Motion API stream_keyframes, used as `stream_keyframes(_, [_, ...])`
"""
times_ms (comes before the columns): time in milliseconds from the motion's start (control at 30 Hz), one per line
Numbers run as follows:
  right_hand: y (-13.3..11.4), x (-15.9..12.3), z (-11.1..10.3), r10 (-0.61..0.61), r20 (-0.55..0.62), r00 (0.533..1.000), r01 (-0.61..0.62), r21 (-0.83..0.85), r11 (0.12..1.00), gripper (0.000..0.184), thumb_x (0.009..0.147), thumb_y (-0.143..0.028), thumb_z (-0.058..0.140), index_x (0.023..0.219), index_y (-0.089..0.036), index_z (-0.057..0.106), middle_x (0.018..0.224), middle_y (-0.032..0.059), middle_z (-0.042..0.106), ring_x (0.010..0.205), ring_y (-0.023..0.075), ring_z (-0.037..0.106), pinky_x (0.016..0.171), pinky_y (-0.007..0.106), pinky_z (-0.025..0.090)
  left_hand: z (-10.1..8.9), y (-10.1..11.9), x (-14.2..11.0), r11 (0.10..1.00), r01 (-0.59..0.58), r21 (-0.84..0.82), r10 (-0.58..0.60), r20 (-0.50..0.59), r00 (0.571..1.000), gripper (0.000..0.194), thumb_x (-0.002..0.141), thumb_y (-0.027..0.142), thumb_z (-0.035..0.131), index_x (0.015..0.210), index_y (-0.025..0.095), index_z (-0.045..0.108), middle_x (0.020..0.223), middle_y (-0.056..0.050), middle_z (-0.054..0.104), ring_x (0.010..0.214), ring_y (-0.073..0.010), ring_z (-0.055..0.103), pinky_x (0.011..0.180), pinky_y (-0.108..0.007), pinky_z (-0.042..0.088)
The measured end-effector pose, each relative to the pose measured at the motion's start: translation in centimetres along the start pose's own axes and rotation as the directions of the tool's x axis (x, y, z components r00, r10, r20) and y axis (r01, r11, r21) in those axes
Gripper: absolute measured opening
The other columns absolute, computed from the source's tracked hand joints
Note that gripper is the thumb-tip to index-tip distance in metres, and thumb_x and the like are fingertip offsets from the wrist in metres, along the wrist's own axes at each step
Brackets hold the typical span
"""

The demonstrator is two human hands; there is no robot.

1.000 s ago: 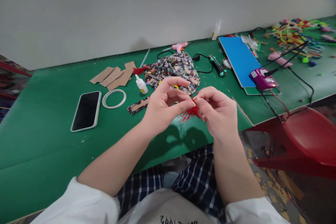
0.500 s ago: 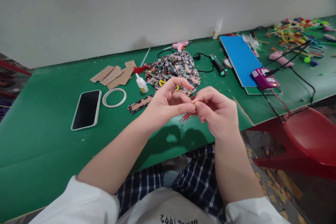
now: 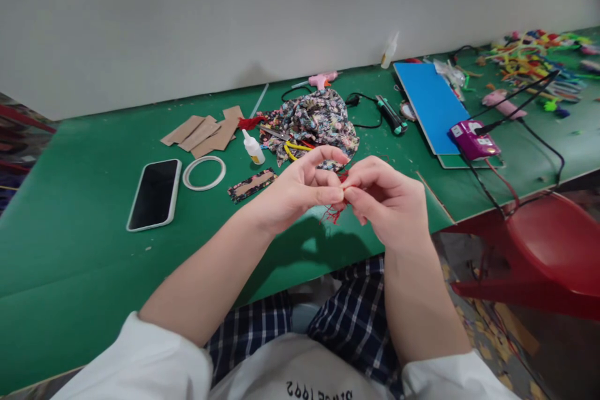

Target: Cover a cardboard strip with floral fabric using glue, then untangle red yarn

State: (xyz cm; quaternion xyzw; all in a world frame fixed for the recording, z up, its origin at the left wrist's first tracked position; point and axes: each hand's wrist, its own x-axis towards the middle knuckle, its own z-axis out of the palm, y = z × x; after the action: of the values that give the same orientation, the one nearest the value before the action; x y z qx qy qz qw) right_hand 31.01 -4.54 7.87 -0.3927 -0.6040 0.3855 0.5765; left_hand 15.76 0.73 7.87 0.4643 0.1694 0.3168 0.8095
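Observation:
My left hand (image 3: 295, 190) and my right hand (image 3: 387, 203) meet above the near edge of the green table (image 3: 84, 262). Both pinch a small red tassel of thread (image 3: 334, 214), whose frayed ends hang below my fingertips. Most of the tassel is hidden between my fingers. Just behind my hands lies a crumpled floral cloth (image 3: 312, 122) with yellow-handled pliers (image 3: 294, 149) on its near edge.
A phone (image 3: 154, 192), a white tape ring (image 3: 204, 173), a glue bottle (image 3: 253, 147), cardboard strips (image 3: 204, 133) and a floral-covered strip (image 3: 252, 184) lie left. A pink glue gun (image 3: 319, 80), blue board (image 3: 430, 106), purple device (image 3: 472, 140) with cables and pipe cleaners (image 3: 539, 56) lie right. A red chair (image 3: 548, 250) stands beside the table.
My hands have closed in on each other and lowered slightly. Less of the red tassel shows below my fingers than a second ago.

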Motion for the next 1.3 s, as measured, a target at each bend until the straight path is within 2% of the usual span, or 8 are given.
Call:
stream_keyframes(267, [0.3, 0.0, 0.2, 0.015, -0.041, 0.999, -0.015, 0.016, 1.0, 0.006, 0.08, -0.023, 0.061, 0.075, -0.021, 0.061, 0.079, -0.0012, 0.056, 0.054, 0.004, 0.05, 0.039, 0.017, 0.038, 0.0, -0.5, 0.2, 0.999, 0.026, 0.045, -0.023, -0.068, 0.997, 0.043, 0.064, 0.026, 0.077, 0.097, 0.021, 0.05, 0.061, 0.007, 0.055, 0.055, -0.0074, 0.055, 0.058, -0.02, 0.046])
stream_keyframes(467, [0.9, 0.3, 0.4, 0.018, -0.102, 0.995, -0.011, 0.073, 0.997, 0.007, 0.08, -0.024, 0.061, 0.075, -0.02, 0.059, 0.076, -0.0031, 0.054, 0.05, 0.0027, 0.049, 0.04, 0.017, 0.038, 0.3, -0.7, 0.5, 0.988, -0.02, 0.156, 0.044, -0.152, 0.987, 0.025, 0.07, 0.029, 0.074, 0.08, 0.016, 0.054, 0.066, 0.005, 0.054, 0.055, -0.0033, 0.048, 0.053, -0.015, 0.038])
stream_keyframes(600, [0.9, 0.4, 0.3, -0.015, -0.153, 0.988, 0.01, -0.033, 0.999, 0.005, 0.081, -0.02, 0.06, 0.075, -0.021, 0.061, 0.078, -0.0022, 0.055, 0.062, 0.0057, 0.054, 0.047, 0.018, 0.042, 0.3, -0.9, 0.5, 0.984, -0.01, 0.175, 0.036, -0.145, 0.989, 0.021, 0.072, 0.032, 0.072, 0.08, 0.015, 0.062, 0.063, 0.004, 0.056, 0.053, -0.0039, 0.048, 0.051, -0.016, 0.037])
stream_keyframes(667, [0.9, 0.4, 0.1, -0.06, -0.179, 0.982, 0.038, -0.121, 0.992, 0.006, 0.081, -0.019, 0.059, 0.075, -0.021, 0.061, 0.078, -0.002, 0.056, 0.065, 0.0064, 0.053, 0.049, 0.019, 0.042, 0.3, -1.0, 0.5, 0.978, -0.039, 0.207, 0.075, -0.167, 0.983, 0.019, 0.071, 0.032, 0.073, 0.08, 0.015, 0.067, 0.062, 0.003, 0.056, 0.052, -0.0037, 0.047, 0.049, -0.016, 0.036])
stream_keyframes(767, [0.8, 0.5, 0.0, -0.11, -0.197, 0.974, 0.068, -0.21, 0.975, 0.006, 0.081, -0.018, 0.059, 0.076, -0.021, 0.062, 0.078, -0.002, 0.056, 0.066, 0.0066, 0.051, 0.052, 0.021, 0.041, 0.4, -1.2, 0.6, 0.959, -0.11, 0.263, 0.165, -0.195, 0.967, 0.015, 0.07, 0.028, 0.074, 0.079, 0.016, 0.072, 0.073, 0.001, 0.06, 0.055, -0.0038, 0.047, 0.048, -0.016, 0.037])
stream_keyframes(900, [0.8, 0.5, 0.1, -0.125, -0.196, 0.973, 0.078, -0.228, 0.97, 0.006, 0.081, -0.018, 0.06, 0.077, -0.021, 0.062, 0.078, -0.0022, 0.056, 0.066, 0.0069, 0.05, 0.054, 0.022, 0.04, 0.5, -1.5, 0.6, 0.941, -0.176, 0.29, 0.235, -0.182, 0.955, 0.01, 0.07, 0.026, 0.074, 0.078, 0.019, 0.074, 0.087, -0.002, 0.063, 0.058, -0.0042, 0.051, 0.046, -0.016, 0.04])
stream_keyframes(1133, [0.8, 0.5, 0.0, -0.114, -0.198, 0.973, 0.066, -0.235, 0.97, 0.005, 0.08, -0.018, 0.06, 0.077, -0.021, 0.062, 0.077, -0.0027, 0.056, 0.065, 0.0072, 0.049, 0.054, 0.023, 0.039, 0.6, -1.8, 0.8, 0.904, -0.267, 0.335, 0.336, -0.168, 0.927, 0.005, 0.069, 0.021, 0.074, 0.073, 0.018, 0.073, 0.076, -0.001, 0.063, 0.069, -0.008, 0.057, 0.061, -0.019, 0.047])
stream_keyframes(1300, [0.8, 0.5, -0.1, -0.036, -0.19, 0.981, 0.008, -0.145, 0.989, 0.005, 0.08, -0.019, 0.06, 0.075, -0.021, 0.062, 0.076, -0.0033, 0.057, 0.061, 0.0059, 0.049, 0.053, 0.022, 0.04, 0.9, -1.3, 0.5, 0.917, -0.214, 0.336, 0.266, -0.117, 0.957, 0.008, 0.076, 0.02, 0.069, 0.072, 0.014, 0.067, 0.062, 0.003, 0.059, 0.053, -0.0033, 0.054, 0.05, -0.014, 0.043])
